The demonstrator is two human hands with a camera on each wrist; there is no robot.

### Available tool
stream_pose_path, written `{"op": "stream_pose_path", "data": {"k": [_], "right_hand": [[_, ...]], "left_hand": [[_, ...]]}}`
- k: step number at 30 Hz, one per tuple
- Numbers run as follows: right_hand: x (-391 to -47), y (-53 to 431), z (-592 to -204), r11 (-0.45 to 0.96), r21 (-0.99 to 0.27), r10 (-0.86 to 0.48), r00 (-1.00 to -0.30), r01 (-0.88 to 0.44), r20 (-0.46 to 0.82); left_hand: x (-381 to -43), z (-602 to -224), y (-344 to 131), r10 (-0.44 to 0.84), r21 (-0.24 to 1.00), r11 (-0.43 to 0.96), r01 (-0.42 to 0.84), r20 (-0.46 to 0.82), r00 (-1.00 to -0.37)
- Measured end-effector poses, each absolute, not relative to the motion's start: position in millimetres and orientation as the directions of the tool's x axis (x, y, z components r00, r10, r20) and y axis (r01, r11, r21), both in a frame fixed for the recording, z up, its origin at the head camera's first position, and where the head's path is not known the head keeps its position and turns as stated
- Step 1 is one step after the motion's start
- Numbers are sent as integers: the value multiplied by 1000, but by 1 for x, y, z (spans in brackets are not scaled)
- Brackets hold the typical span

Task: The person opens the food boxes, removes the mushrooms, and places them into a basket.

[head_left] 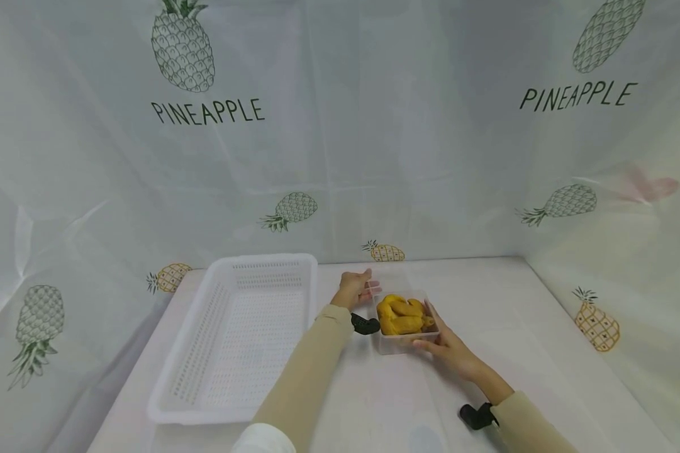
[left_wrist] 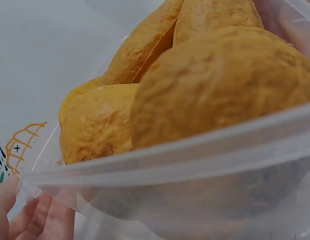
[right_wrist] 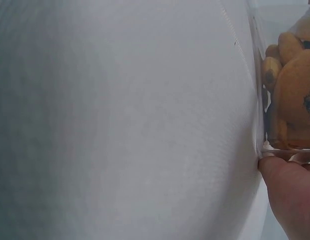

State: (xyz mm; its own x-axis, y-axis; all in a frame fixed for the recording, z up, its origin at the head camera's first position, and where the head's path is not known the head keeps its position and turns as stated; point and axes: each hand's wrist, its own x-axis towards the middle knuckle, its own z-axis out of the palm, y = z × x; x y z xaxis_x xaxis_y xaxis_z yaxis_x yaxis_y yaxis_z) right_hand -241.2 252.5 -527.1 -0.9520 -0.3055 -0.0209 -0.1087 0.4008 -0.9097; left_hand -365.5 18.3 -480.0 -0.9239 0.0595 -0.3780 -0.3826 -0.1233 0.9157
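A clear plastic box (head_left: 406, 343) holds a yellow, lumpy thing shaped like a whole plucked chicken (head_left: 399, 314). At the box's left side, near its far corner, my left hand (head_left: 353, 289) grips the rim with thumb and fingers. The left wrist view shows the yellow thing (left_wrist: 215, 90) close up, with the fingers (left_wrist: 42, 220) below the rim at the corner. My right hand (head_left: 453, 352) holds the right side, thumb at the near wall and fingers along the right wall. Whether the box touches the table cannot be told.
To the left stands a white perforated plastic basket (head_left: 164, 412) with nothing in it. A white table (head_left: 373, 409) lies below everything. Pineapple-printed sheeting (head_left: 407, 157) closes off the back and both sides. Black wrist devices (head_left: 475, 416) sit at both wrists.
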Motion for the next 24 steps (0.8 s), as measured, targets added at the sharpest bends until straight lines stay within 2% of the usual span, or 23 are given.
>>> {"op": "stream_pose_path", "data": {"k": [6,17,24], "right_hand": [[-240,251,-525,382,-919,-309,-950,-94,-31],[-241,253,-524,377,-919,-322,-947,-116,-13],[-240,253,-525,332,-934,-347,-938,-133,10]], "left_hand": [[-367,-478,17,58,911,-124,-394,-389,-919],[-370,-473,21,-21,925,-80,-370,-373,-928],[-374,-467,22,-28,941,73,-330,-329,-944]]}}
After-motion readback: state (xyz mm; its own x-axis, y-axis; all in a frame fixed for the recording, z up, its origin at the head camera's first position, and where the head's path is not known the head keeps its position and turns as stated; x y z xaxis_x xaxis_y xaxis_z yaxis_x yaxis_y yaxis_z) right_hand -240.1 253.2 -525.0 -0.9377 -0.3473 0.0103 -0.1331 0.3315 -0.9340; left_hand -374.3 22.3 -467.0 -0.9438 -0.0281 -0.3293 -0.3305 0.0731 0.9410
